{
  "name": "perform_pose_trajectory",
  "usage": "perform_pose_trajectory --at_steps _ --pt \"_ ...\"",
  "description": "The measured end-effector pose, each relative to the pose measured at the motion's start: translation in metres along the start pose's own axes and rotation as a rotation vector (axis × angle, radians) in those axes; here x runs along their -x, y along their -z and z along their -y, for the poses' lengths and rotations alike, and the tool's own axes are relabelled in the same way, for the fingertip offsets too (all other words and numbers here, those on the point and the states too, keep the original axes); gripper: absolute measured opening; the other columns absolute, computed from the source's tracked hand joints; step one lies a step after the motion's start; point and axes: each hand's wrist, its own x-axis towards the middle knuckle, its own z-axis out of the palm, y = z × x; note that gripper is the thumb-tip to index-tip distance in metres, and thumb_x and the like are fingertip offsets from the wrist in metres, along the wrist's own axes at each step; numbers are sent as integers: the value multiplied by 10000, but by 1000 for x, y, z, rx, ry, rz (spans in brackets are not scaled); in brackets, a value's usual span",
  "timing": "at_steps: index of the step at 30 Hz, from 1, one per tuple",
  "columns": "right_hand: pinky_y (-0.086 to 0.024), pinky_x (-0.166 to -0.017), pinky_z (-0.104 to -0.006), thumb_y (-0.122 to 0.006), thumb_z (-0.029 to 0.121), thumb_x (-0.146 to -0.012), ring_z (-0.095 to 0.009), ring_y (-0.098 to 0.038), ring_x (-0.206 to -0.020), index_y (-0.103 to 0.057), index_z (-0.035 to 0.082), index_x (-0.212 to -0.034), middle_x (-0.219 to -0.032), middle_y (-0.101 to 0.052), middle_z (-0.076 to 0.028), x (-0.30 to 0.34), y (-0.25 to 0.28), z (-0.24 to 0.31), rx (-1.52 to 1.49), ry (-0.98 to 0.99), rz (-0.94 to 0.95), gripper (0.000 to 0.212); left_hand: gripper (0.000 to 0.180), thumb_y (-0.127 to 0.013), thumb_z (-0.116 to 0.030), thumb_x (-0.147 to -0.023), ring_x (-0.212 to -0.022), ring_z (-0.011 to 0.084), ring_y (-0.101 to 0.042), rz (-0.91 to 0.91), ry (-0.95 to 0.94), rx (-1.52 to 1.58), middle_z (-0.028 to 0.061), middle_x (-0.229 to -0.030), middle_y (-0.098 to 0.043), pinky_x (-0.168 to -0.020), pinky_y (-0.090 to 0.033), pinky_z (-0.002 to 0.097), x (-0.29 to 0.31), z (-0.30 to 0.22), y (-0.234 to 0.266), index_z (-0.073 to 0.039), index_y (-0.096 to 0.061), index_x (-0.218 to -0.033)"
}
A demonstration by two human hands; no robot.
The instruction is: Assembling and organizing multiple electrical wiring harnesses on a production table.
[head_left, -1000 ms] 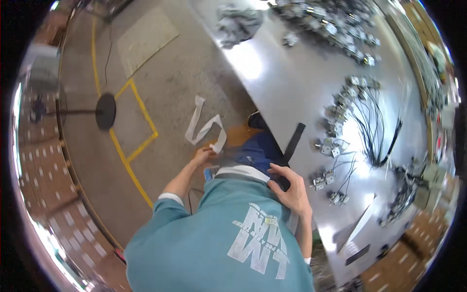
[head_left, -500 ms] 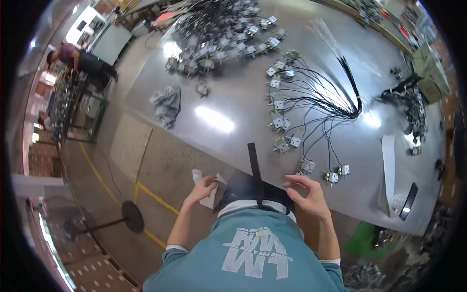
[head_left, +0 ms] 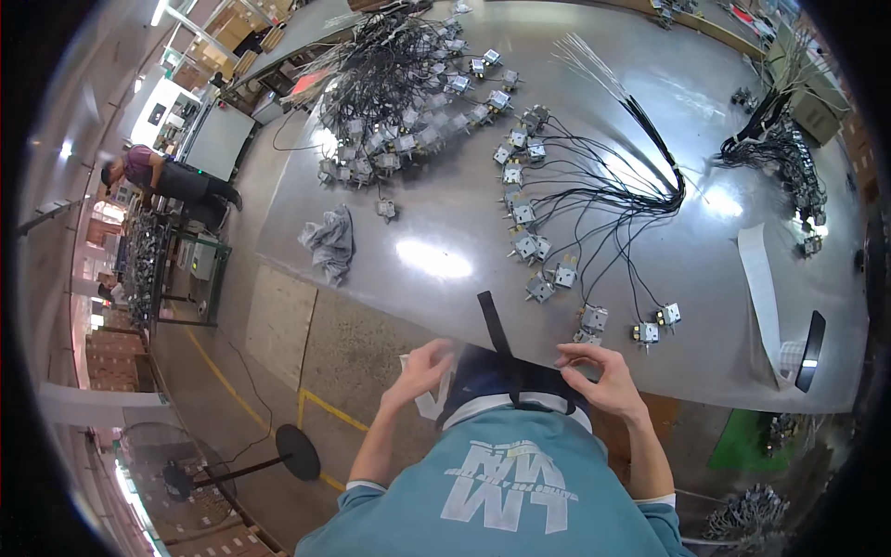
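My left hand (head_left: 425, 369) is closed at the table's near edge, its fingers pinching a white strip (head_left: 431, 403) that hangs below it. Across from it, my right hand (head_left: 601, 379) has bent fingers apart from the thumb, and I see nothing between them. Between my hands, a black strap (head_left: 496, 323) runs up from my waist. Beyond my right hand lies a bundle of black cables (head_left: 670, 190), fanned out to several small metal box-shaped parts (head_left: 524, 213) in a curved row. The nearest metal part (head_left: 592, 320) sits just past my right fingertips.
The metal table (head_left: 445, 311) carries a large heap of cabled parts (head_left: 399, 102) at the back, a grey cloth (head_left: 329, 243) at left, and a white paper strip (head_left: 761, 292) at right beside a black curved piece (head_left: 810, 353). A fan (head_left: 297, 452) stands left; a person (head_left: 176, 176) works farther off.
My left hand has moved right and up toward the table edge with the white strip. My right hand stays near the edge, its fingers slightly more curled. The view has shifted a little.
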Motion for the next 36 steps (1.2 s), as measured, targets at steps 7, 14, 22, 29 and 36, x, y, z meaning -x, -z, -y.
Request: perform_pose_trajectory --at_steps 7,14,22,29,36 --pt "-563 -999 -342 -717 4 -937 -180 -725 -1067 -698 -25 -1317 -1104 -764 -119 -6 -16 13 52 32 68 381 318 -630 -119 -1067 -1095 188 -732 -64 -89 265 136 -1214 -761 -984 -579 334 17 -54 -30 19 -664 -1351" --pt "-540 -885 -263 -705 -61 -936 -130 -686 -975 -713 -5 -1286 -1064 -745 -65 1 -27 9 -54 -123 13 354 323 -589 -117 -1089 -1047 176 -727 -108 -175 596 119 -1158 -761 -943 -584 327 9 -43 -52 -4 -632 -1388" --pt "-541 -917 -332 -736 -24 -933 -205 -708 -985 -725 3 -1247 -1107 -732 -147 -52 -53 26 642 44 102 315 456 -622 -192 -992 -1077 304 -753 -515 216 458 216 -1195 -762 -941 -581 395 16 110 -62 14 -617 -1399" --pt "-400 -1172 -518 -759 202 -963 -412 -490 -1398 -561 196 -1548 -1583 -504 -163 -190 -169 50 1336 541 566 618 543 -665 -229 -898 -1165 430 -703 -272 380 365 266 -1235 -731 -1002 -555 492 23 229 -155 -8 -630 -1393" --pt "-192 -1249 -696 -724 343 -981 -554 -162 -1582 -488 369 -1608 -1734 -167 -315 -255 -253 -5 1650 772 580 670 564 -599 -151 -875 -1203 418 -687 -210 486 374 265 -1260 -722 -1021 -547 517 -8 246 -195 -81 -632 -1433"
